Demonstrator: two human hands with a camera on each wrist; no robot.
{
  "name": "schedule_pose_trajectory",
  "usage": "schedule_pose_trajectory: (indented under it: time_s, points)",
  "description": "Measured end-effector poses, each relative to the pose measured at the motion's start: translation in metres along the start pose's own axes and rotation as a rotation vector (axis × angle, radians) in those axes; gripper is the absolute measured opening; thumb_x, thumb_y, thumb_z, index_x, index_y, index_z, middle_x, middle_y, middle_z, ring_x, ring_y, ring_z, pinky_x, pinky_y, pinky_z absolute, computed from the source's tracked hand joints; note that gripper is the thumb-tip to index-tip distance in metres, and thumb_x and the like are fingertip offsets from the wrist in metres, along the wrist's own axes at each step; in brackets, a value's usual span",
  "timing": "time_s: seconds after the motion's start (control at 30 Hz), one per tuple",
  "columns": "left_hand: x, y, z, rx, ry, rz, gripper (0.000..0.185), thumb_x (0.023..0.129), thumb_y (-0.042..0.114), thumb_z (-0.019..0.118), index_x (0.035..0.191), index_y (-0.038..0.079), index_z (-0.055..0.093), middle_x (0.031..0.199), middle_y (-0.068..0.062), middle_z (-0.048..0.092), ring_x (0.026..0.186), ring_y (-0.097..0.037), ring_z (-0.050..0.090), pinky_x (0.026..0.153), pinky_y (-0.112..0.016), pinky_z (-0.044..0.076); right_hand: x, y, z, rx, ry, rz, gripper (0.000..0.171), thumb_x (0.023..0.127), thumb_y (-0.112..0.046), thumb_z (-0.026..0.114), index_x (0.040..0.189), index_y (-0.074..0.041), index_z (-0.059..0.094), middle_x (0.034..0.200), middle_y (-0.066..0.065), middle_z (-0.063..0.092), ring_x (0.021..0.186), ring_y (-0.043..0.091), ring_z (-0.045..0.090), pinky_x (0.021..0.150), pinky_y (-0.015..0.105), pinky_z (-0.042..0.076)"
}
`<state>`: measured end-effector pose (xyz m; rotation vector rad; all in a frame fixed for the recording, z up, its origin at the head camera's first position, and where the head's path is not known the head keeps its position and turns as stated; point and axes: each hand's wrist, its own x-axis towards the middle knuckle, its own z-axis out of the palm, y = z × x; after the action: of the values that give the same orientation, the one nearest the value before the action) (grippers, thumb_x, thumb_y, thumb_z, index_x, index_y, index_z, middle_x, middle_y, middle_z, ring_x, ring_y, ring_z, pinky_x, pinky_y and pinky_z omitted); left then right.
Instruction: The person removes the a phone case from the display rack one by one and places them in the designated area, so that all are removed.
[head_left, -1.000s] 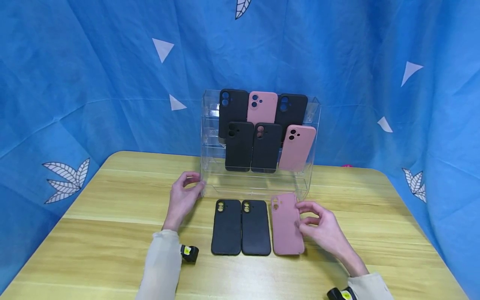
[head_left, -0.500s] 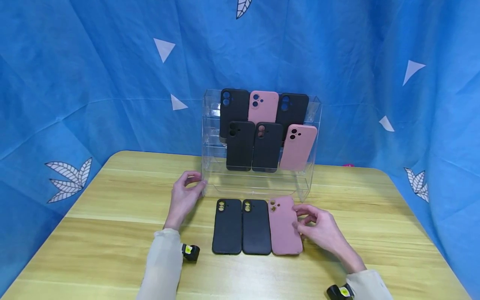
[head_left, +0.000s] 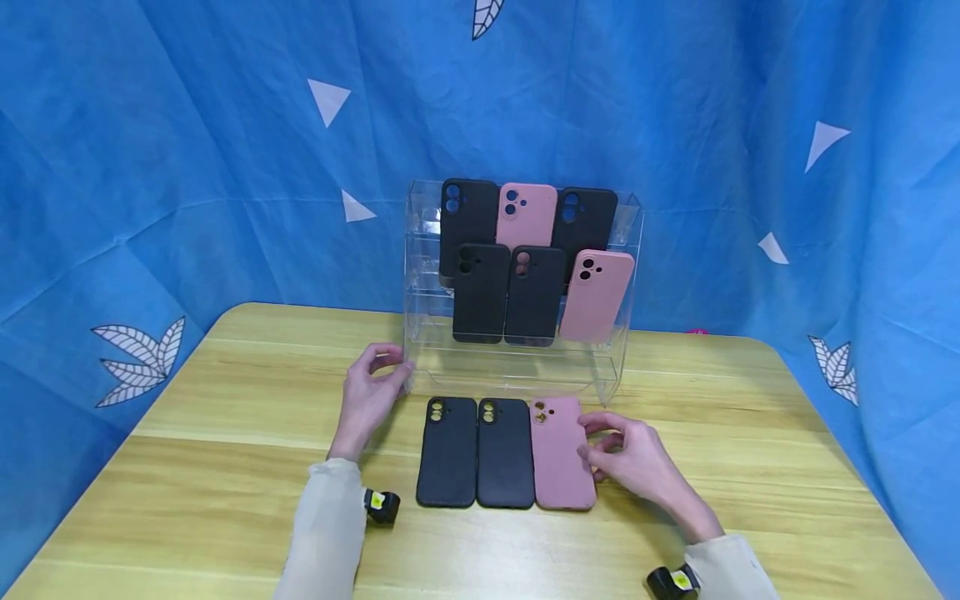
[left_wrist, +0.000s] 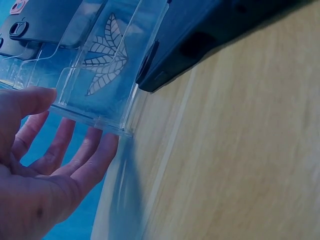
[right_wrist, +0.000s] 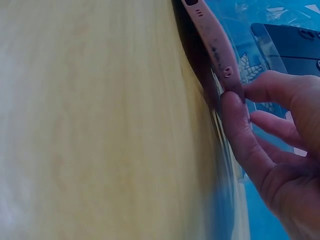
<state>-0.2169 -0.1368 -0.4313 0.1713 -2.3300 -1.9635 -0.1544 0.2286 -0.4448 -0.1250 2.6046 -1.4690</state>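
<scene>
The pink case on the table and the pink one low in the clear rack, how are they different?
The table case lies on the wooden table; the rack case stands in the clear rack, leaning to the right. The right hand touches the table case; no hand touches the rack case. Both are pink.

In the head view, from 9 through 12 to 3 o'clock, creased blue cloth [head_left: 225,167] behind a pale wooden table [head_left: 217,392] with rounded far corners. On the cloth, dark-veined white leaves [head_left: 129,389] at 9, 12 and 3 o'clock; white triangles [head_left: 327,98] near 10, 11, 2 and 3 o'clock. At 3 o'clock, by the table's far edge, a pink patch [head_left: 697,331], too small to identify.
</scene>
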Motion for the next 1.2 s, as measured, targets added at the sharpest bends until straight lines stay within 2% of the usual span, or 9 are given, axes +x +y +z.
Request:
schedule_pose_trajectory:
  time_s: [0.2,0.47,0.53,0.77,1.03,1.2]
  points:
    - [0.000,-0.001,0.000,0.004,0.002,0.008,0.028,0.098,0.015,0.069,0.124,0.008,0.060,0.129,-0.018,0.064,0.110,-0.037,0.071,0.086,-0.039,0.063,0.000,0.000,0.001,-0.047,-0.007,0.007,0.037,0.088,-0.004,0.075,0.124,-0.002,0.067,0.100,0.013,0.075,0.073,0.015,0.072,0.059,0.027,0.062]
    - [-0.001,-0.002,0.000,0.002,0.003,0.013,0.028,0.097,0.015,0.069,0.123,0.008,0.061,0.129,-0.018,0.064,0.110,-0.037,0.071,0.087,-0.040,0.063,-0.002,0.000,0.000,-0.019,-0.025,0.029,0.036,0.089,-0.006,0.075,0.123,-0.003,0.068,0.095,0.012,0.077,0.074,0.017,0.073,0.061,0.028,0.062]
    - [0.000,-0.002,0.000,0.002,0.002,0.012,0.028,0.097,0.015,0.069,0.123,0.008,0.061,0.129,-0.018,0.064,0.110,-0.037,0.071,0.087,-0.040,0.063,-0.003,0.000,-0.001,-0.013,-0.027,0.025,0.035,0.089,-0.007,0.075,0.123,-0.003,0.068,0.097,0.013,0.077,0.074,0.017,0.074,0.061,0.028,0.063]
    - [0.000,-0.001,0.000,-0.001,0.001,0.008,0.028,0.097,0.015,0.069,0.124,0.008,0.061,0.129,-0.017,0.065,0.109,-0.036,0.071,0.086,-0.038,0.063,-0.003,-0.004,-0.007,0.013,0.000,-0.002,0.034,0.095,-0.012,0.072,0.126,-0.001,0.066,0.125,0.022,0.069,0.073,0.020,0.075,0.062,0.030,0.063]
    - [0.000,-0.001,0.000,-0.001,0.003,0.009,0.029,0.097,0.015,0.069,0.123,0.008,0.061,0.129,-0.017,0.065,0.108,-0.035,0.071,0.087,-0.039,0.063,-0.001,-0.010,-0.017,-0.014,0.060,-0.060,0.036,0.097,-0.016,0.069,0.130,-0.003,0.064,0.126,0.022,0.068,0.074,0.024,0.075,0.064,0.032,0.063]
    - [0.000,-0.001,0.000,-0.004,0.003,0.008,0.029,0.097,0.016,0.070,0.124,0.009,0.061,0.129,-0.016,0.065,0.108,-0.035,0.071,0.087,-0.039,0.063,0.001,-0.013,-0.021,-0.005,0.104,-0.100,0.036,0.098,-0.018,0.069,0.130,-0.003,0.065,0.122,0.022,0.070,0.077,0.029,0.076,0.067,0.032,0.064]
